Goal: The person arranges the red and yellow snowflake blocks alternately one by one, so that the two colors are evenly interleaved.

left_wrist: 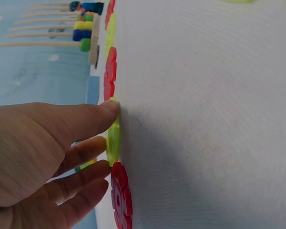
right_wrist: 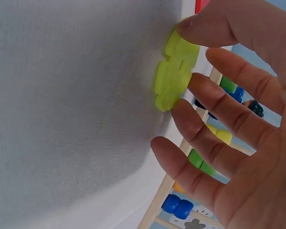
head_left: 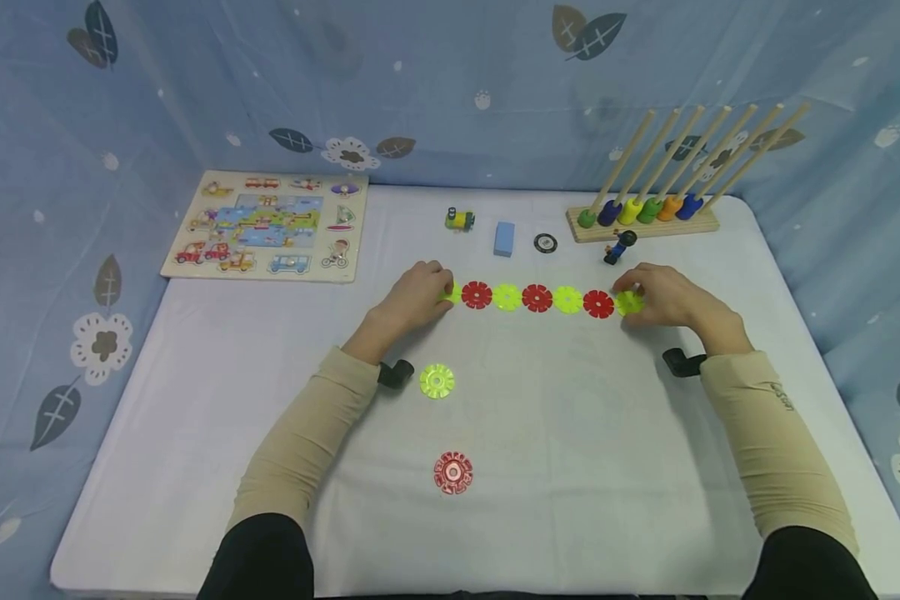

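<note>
A row of flower-shaped plastic discs, alternating red and yellow-green, runs across the middle of the table. At its left end, my left hand [head_left: 417, 298] pinches a yellow-green disc [left_wrist: 113, 140] between thumb and fingers. A red disc [left_wrist: 121, 196] lies just beyond it in the left wrist view, hidden by the hand from the head camera. My right hand [head_left: 669, 302] holds the yellow-green disc [right_wrist: 172, 71] at the right end, thumb on one edge and fingertips on another. Between the hands lie red discs [head_left: 537, 298] and yellow-green discs [head_left: 567, 300], edge to edge.
Nearer me lie a loose yellow-green disc [head_left: 437, 381] and a red disc [head_left: 453, 472]. Behind the row are a small green-yellow toy [head_left: 460, 219], blue block [head_left: 504, 239], black ring [head_left: 545, 243] and toy figure [head_left: 619, 247]. A peg rack [head_left: 645, 231] and puzzle board [head_left: 262, 271] stand farther back.
</note>
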Demonstrator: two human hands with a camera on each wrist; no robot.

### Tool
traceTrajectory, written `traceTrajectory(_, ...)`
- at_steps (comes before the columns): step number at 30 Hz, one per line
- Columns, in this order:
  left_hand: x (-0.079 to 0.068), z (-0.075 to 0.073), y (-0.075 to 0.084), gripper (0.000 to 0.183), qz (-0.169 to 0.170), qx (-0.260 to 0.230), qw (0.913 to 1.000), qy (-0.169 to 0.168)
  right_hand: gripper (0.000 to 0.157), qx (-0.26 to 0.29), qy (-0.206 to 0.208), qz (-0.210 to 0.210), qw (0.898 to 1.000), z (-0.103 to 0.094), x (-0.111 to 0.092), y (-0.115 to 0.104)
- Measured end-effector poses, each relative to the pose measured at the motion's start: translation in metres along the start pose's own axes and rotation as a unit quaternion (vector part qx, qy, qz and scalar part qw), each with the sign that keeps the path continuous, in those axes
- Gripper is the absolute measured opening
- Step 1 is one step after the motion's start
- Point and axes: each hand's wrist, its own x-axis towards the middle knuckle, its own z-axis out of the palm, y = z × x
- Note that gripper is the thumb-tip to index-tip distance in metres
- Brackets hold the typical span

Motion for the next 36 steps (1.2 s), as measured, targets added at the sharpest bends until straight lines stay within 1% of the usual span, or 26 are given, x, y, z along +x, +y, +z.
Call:
traceTrajectory(5, 0.0, 0.001, -0.001, 0.024, 0.002, 0.001, 1.0, 0.0, 0.048, 0.001, -0.005, 0.006, 1.0, -0.001, -0.002, -0.004)
traceTrajectory(9, 0.0, 0.0, -0.001, 0.024, 0.003, 0.001, 1.0, -0.001, 0.05, -0.017, -0.001, 0.017, 1.0, -0.002, -0.007, -0.009)
traceTrajectory(11, 0.0, 0.0, 0.0, 0.024, 0.001, 0.002, 1.0, -0.004, 0.05, -0.032, 0.01, 0.012, 0.999, -0.002, -0.01, -0.016)
traceTrajectory(12, 0.0, 0.0, 0.0, 0.025, -0.001, 0.002, 1.0, -0.006, 0.049, -0.041, 0.018, 0.006, 0.999, -0.002, -0.011, -0.021)
traceTrajectory(14, 0.0, 0.0, 0.0, 0.025, -0.002, 0.002, 1.0, -0.006, 0.046, -0.058, 0.034, -0.02, 0.998, 0.0, -0.013, -0.034)
traceTrajectory(16, -0.001, 0.0, 0.0, 0.026, -0.004, 0.002, 1.0, -0.006, 0.043, -0.079, 0.051, -0.059, 0.994, 0.005, -0.014, -0.052)
traceTrajectory(19, -0.001, -0.001, 0.0, 0.026, -0.003, 0.001, 1.0, -0.005, 0.041, -0.1, 0.058, -0.127, 0.985, 0.017, -0.015, -0.082)
traceTrajectory(22, 0.0, -0.001, 0.0, 0.025, -0.004, -0.001, 1.0, -0.005, 0.04, -0.108, 0.053, -0.203, 0.972, 0.035, -0.017, -0.117)
traceTrajectory(23, 0.0, -0.001, 0.0, 0.025, -0.004, -0.003, 1.0, -0.005, 0.04, -0.11, 0.048, -0.231, 0.966, 0.041, -0.018, -0.128)
traceTrajectory(25, 0.0, -0.001, 0.0, 0.025, -0.002, -0.003, 1.0, -0.004, 0.039, -0.111, 0.035, -0.283, 0.952, 0.052, -0.02, -0.151)
traceTrajectory(27, 0.001, -0.001, 0.0, 0.024, -0.001, -0.002, 1.0, -0.002, 0.039, -0.114, 0.021, -0.335, 0.935, 0.062, -0.022, -0.172)
traceTrajectory(29, 0.001, 0.0, 0.001, 0.025, -0.001, -0.002, 1.0, -0.002, 0.04, -0.116, 0.008, -0.377, 0.919, 0.071, -0.025, -0.19)
traceTrajectory(32, 0.001, 0.0, 0.001, 0.025, -0.002, 0.0, 1.0, -0.002, 0.046, -0.128, -0.007, -0.42, 0.898, 0.08, -0.03, -0.212)
traceTrajectory(36, 0.0, 0.0, 0.0, 0.025, -0.006, 0.003, 1.0, -0.004, 0.051, -0.145, -0.031, -0.459, 0.876, 0.088, -0.036, -0.233)
